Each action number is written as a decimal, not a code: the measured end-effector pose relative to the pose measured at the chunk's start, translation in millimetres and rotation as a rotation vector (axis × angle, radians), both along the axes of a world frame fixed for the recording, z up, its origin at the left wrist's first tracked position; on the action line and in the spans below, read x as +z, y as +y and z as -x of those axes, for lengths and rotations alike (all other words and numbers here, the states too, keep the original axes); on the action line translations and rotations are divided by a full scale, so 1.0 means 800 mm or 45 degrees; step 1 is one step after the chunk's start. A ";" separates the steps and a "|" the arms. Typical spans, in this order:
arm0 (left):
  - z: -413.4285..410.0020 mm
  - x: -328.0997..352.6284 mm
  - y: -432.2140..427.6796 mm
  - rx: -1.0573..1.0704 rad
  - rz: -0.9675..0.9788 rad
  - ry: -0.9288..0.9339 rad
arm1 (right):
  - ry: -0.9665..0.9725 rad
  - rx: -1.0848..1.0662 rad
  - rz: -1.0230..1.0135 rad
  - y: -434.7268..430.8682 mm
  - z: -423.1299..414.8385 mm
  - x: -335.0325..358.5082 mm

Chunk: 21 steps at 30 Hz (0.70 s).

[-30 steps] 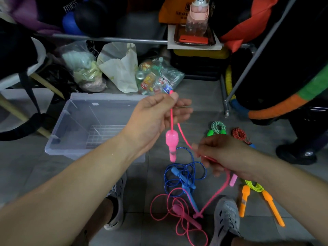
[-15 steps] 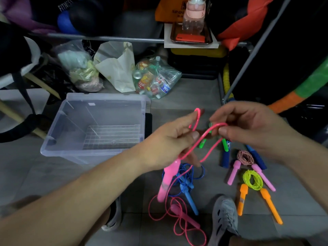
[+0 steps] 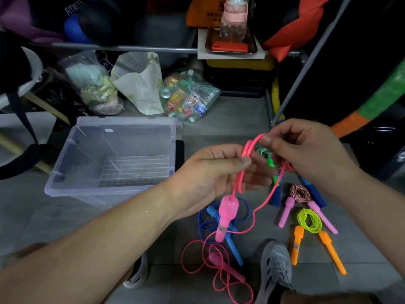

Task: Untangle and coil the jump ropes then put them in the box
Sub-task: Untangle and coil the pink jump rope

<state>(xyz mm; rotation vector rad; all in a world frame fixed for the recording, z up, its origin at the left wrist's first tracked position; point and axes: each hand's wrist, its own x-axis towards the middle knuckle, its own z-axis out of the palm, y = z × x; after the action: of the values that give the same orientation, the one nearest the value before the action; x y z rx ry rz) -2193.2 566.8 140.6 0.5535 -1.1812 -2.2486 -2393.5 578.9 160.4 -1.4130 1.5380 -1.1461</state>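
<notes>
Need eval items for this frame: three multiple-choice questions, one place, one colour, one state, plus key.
1. Where is the clear box? A. on the floor, left of the left hand B. on a shelf C. on a chair
2. Cord colour of the orange-handled rope? A. blue B. yellow-green C. red
3. State of the pink rope? A. coiled inside the box B. lying untouched C. partly looped, pinched by left hand and right hand
Key: 1 A: it stands on the tiles beside that hand. 2 B: a yellow-green coil lies between its handles. 3 C: both thumbs press its loops; the rest trails to the floor.
</notes>
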 end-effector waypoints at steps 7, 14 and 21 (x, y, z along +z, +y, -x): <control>0.002 0.004 -0.003 0.016 0.028 -0.066 | 0.068 -0.009 -0.184 -0.001 -0.008 -0.006; -0.001 0.014 -0.016 0.065 -0.224 0.166 | 0.194 0.012 -0.608 0.011 -0.011 -0.030; -0.014 0.024 -0.049 0.496 -0.243 0.289 | -0.071 0.520 -0.977 0.042 -0.024 -0.033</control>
<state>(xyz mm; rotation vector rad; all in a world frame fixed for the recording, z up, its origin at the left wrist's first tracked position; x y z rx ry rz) -2181.7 527.7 159.6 0.5318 -0.6833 -2.0310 -2374.4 612.7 134.2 -1.0659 1.3446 -0.2821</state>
